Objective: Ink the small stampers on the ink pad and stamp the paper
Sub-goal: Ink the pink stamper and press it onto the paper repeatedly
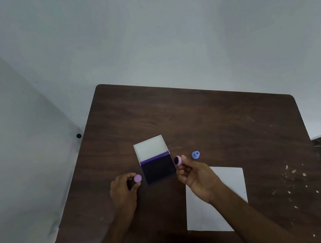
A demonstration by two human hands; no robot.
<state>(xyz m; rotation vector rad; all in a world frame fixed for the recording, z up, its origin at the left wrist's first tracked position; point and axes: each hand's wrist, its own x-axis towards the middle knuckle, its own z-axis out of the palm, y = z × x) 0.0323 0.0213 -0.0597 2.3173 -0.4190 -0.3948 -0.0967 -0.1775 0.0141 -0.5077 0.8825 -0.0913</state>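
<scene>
An open ink pad (158, 168) lies mid-table, its dark purple pad facing up and its white lid (151, 147) folded back behind it. My left hand (124, 190) pinches a small pink round piece (137, 178) just left of the pad. My right hand (196, 176) pinches a pink stamper (177, 160) just right of the pad, its dark face turned toward the pad. A blue stamper (195, 154) stands on the table a little further right. A white sheet of paper (227, 190) lies under my right forearm.
The brown wooden table (196, 116) stands against grey walls; its left edge and far edge are close to the wall. White flecks (293, 174) dot the table's right side. A small black dot (78, 135) sits on the left wall.
</scene>
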